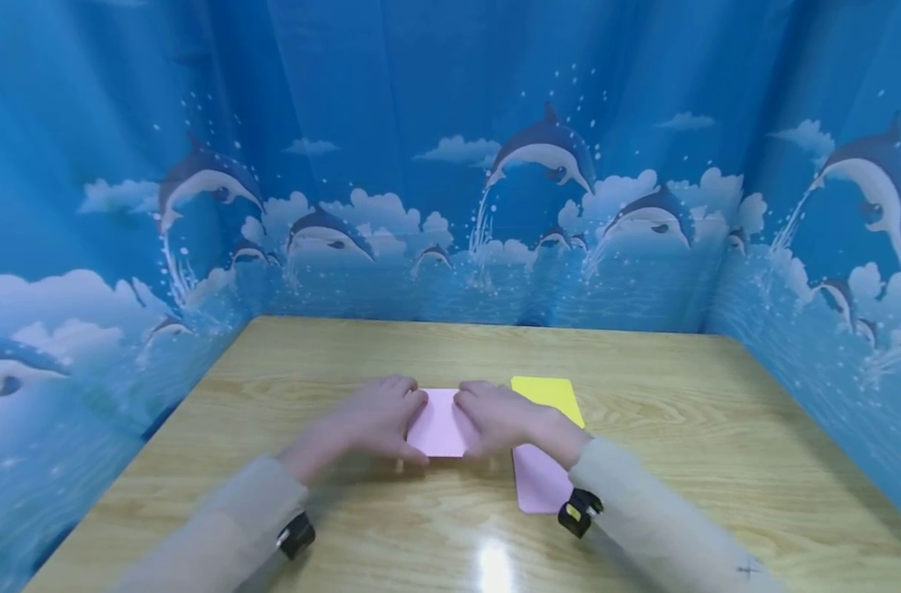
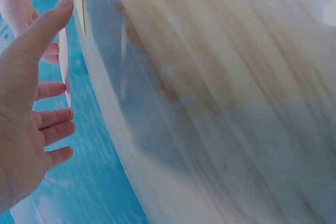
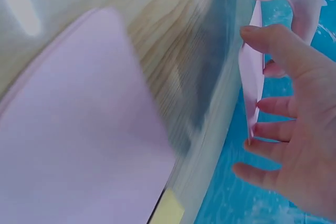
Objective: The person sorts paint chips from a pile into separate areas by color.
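Both hands hold a pink sheet (image 1: pixel 441 424) between them, raised over the wooden table. At its left edge is my left hand (image 1: pixel 384 416), fingers at the far corner and thumb at the near one. My right hand (image 1: pixel 498 416) grips the opposite edge in the same way. From the right wrist, the sheet (image 3: pixel 252 72) appears nearly edge-on and slightly bent, between the right thumb and fingertips. The left wrist view shows it as a thin strip (image 2: pixel 64 61) against the left fingertips.
Right of the hands, a yellow sheet (image 1: pixel 547 395) lies on the wooden table (image 1: pixel 310 350), with a round-cornered pink piece (image 1: pixel 539 486) nearer me, partly under my right forearm. A blue dolphin-print curtain (image 1: pixel 436 198) hangs around the table. Each wrist wears a small black device (image 1: pixel 296 535).
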`<state>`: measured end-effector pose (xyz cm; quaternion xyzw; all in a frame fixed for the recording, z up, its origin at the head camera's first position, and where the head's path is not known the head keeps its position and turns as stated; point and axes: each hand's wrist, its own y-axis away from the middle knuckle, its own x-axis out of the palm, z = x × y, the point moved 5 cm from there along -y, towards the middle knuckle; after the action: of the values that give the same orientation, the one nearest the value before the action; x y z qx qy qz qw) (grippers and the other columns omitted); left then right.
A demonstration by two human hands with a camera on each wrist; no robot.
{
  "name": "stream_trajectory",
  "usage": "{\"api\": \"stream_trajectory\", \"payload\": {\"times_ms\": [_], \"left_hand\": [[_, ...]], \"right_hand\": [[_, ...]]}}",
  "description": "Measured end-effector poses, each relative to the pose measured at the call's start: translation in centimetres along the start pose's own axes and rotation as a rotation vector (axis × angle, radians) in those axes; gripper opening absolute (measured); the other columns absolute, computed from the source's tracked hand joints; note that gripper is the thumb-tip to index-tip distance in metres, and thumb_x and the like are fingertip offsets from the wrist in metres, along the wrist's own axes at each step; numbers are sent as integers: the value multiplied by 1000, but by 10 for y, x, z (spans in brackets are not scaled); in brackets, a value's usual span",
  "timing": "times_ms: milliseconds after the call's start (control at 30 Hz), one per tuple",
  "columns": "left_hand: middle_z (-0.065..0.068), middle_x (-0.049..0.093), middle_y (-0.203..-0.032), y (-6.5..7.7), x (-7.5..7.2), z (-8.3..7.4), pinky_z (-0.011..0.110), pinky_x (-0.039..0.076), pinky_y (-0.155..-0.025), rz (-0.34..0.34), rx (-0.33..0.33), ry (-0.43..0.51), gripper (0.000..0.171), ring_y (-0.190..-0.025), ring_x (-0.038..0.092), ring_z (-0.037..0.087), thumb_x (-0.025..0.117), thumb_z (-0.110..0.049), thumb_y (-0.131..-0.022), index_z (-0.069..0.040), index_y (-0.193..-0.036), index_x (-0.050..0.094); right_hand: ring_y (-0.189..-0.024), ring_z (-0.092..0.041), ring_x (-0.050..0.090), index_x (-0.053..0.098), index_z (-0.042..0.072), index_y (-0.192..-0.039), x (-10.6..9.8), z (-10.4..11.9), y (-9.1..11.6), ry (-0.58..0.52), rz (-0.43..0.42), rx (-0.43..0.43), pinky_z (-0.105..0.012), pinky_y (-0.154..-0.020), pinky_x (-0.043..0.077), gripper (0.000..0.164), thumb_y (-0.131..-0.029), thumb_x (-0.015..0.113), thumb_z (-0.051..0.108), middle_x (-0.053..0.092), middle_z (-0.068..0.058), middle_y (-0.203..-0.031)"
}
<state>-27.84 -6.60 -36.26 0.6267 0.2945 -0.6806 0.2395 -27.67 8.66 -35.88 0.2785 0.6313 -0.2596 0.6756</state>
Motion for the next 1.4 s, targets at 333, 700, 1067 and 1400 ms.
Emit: {"api": "stream_trajectory", "payload": {"times_ms": [333, 700, 1067, 1400], "left_hand": [[3, 47, -103, -28, -4, -42, 41, 36, -95, 32, 43, -49, 79, -100, 44, 20, 59, -75, -66, -12, -113, 55], [2, 49, -100, -48, -2, -86, 38, 39, -90, 53, 102, -92, 80, -97, 44, 18, 52, -80, -67, -13, -112, 56], [0, 50, -97, -62, 13, -118, 33, 38, -88, 113, 105, -82, 81, -92, 44, 15, 49, -83, -64, -16, -109, 55], [-1, 52, -99, -62, 26, -126, 33, 40, -87, 156, 66, -54, 83, -93, 46, 13, 50, -84, -63, -17, -111, 55]], "right_hand": [[-127, -37, 36, 49, 3, -123, -4, -25, 55, -112, -32, 31, -45, -102, 34, 67, -71, 73, 37, 34, -25, -139], [-119, -38, 43, 52, 5, -118, 0, -39, 101, -100, -59, 40, -49, -96, 39, 64, -67, 77, 33, 41, -25, -133], [-118, -38, 44, 53, 7, -118, 13, -50, 131, -153, -36, 53, -52, -95, 39, 66, -65, 77, 38, 44, -22, -131], [-113, -32, 46, 52, 4, -118, 24, -55, 138, -196, -11, 14, -48, -93, 42, 67, -66, 77, 39, 45, -19, -128]]}}
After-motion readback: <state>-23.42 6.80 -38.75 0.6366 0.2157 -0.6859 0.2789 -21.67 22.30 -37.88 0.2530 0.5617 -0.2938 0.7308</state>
